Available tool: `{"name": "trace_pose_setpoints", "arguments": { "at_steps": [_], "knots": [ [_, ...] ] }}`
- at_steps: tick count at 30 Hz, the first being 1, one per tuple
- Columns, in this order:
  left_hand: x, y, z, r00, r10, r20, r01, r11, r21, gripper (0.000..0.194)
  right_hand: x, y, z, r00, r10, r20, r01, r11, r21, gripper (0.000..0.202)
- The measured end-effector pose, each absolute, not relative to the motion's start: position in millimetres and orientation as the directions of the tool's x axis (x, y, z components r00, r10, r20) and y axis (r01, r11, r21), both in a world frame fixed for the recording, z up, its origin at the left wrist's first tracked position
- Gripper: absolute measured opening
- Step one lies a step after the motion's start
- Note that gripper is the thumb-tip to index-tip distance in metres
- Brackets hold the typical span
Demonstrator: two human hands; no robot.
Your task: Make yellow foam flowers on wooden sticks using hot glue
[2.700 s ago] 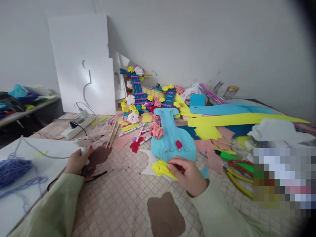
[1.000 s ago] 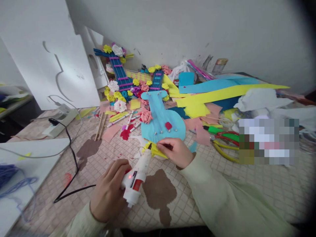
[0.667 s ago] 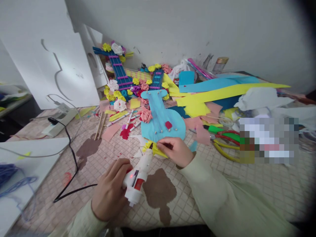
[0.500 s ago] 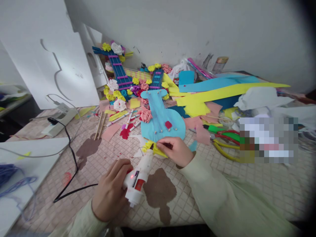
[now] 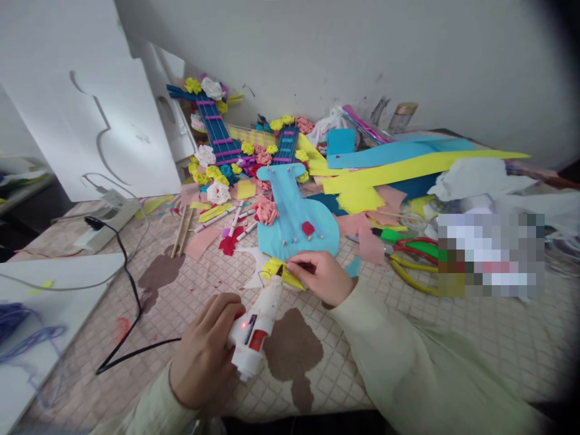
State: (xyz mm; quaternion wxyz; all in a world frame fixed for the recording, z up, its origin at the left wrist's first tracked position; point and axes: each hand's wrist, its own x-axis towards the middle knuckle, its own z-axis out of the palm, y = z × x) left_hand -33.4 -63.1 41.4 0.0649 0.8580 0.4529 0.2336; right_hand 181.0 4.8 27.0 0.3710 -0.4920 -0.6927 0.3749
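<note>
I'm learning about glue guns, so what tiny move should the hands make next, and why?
Probably, the bare left hand should ease the white plastic glue gun back slightly: its red light glows, so it may be hot, and its dark nozzle sits at the crumpled yellow paper, close to the bare right hand.

You have soft, cool, fairly even light over the worktop, with faint shadows. A glare blooms on the white board to your left, and a red light glows on the glue gun. Fine detail looks smeared, and a blurred black rim curves down your right edge, near a pixelated block hiding what lies there
</note>
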Motion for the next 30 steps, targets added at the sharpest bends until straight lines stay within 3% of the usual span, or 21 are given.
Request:
{"name": "trace_pose_setpoints", "arguments": {
  "at_steps": [30],
  "knots": [
    [-34.7, -62.9, 36.3, 0.503, 0.806, 0.311, 0.733, -0.589, 0.341, 0.009, 180.5, 5.1, 27.8, -0.25, 0.962, 0.114, 0.407, 0.211, -0.889, 0.017]
  ]
}}
